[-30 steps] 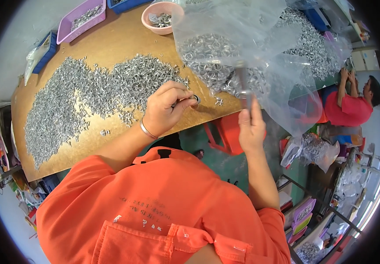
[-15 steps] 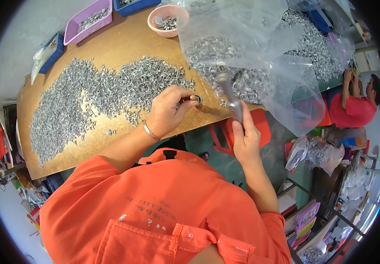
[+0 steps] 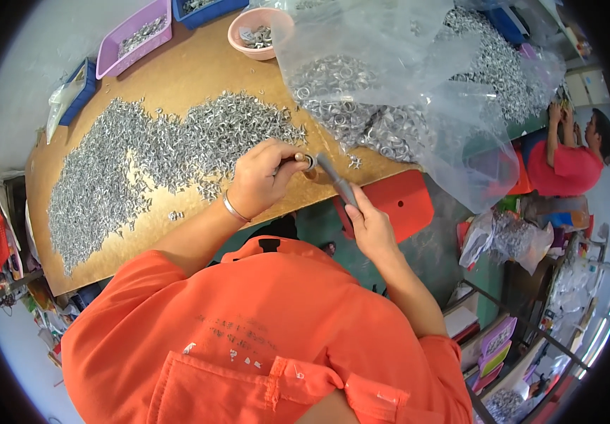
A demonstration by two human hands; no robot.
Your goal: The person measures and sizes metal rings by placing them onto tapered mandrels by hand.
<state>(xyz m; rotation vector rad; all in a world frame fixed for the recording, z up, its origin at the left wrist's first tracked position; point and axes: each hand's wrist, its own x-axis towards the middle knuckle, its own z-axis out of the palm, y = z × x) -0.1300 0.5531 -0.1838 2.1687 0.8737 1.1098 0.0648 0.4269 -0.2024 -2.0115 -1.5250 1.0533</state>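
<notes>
Near the table's front edge, my left hand (image 3: 261, 177) is closed in a pinch on a small silver metal ring (image 3: 311, 162). My right hand (image 3: 372, 225) grips a grey, bar-shaped hand tool (image 3: 339, 184) whose exact kind I cannot make out. The tool slants up to the left, and its far end is right beside the ring; whether they touch I cannot tell. Behind my left hand spreads a large heap of small silver metal pieces (image 3: 234, 131). Clear plastic bags (image 3: 382, 78) holding many metal rings (image 3: 393, 134) lie to the right of it.
On the wooden table (image 3: 199, 56) stand a pink bowl (image 3: 241, 44), a purple basket (image 3: 107, 62) and blue trays (image 3: 82, 99). Below its front edge is a red stool (image 3: 400, 205). At the far right sits another person (image 3: 566, 169). Racks with bins (image 3: 492, 353) stand at lower right.
My right hand has swung the tool down and to the left, so its end is now beside the ring. My left hand keeps its pinch and has shifted slightly left.
</notes>
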